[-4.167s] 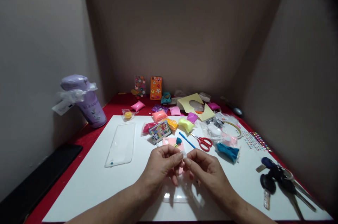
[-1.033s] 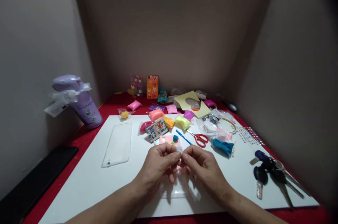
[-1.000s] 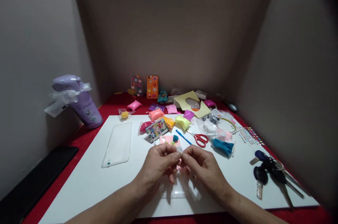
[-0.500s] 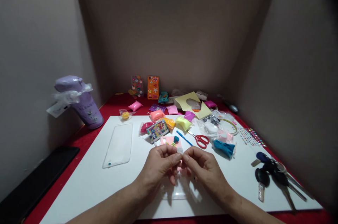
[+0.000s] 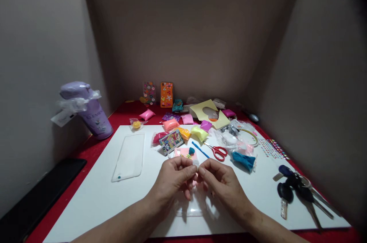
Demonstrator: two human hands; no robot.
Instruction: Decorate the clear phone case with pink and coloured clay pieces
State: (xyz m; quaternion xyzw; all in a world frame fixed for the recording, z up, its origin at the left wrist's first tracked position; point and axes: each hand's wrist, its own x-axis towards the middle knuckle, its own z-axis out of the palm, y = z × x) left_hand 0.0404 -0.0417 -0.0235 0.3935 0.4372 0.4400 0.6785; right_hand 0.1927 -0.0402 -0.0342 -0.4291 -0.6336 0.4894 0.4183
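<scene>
My left hand [image 5: 179,176] and my right hand [image 5: 218,178] meet at the fingertips near the front middle of the white board [image 5: 94,204]. Thumb and fingers of each are pinched together; whatever lies between them is too small or hidden to name. Beneath them is a clear plastic sheet or bag [image 5: 190,208], partly covered by my hands. Just beyond my fingers lies a pink piece [image 5: 179,152] with a dark teal lump [image 5: 192,151] and small yellow bits on it. A blue stick-like tool [image 5: 200,149] and red-handled scissors [image 5: 219,153] rest past my right hand.
A clear phone case [image 5: 129,157] lies at left. Bagged clay packets [image 5: 171,124], a teal packet [image 5: 243,161] and a picture card [image 5: 171,142] spread across the back. Keys [image 5: 296,185] and gem stickers [image 5: 273,148] are at right. A purple tumbler [image 5: 91,113] stands at far left.
</scene>
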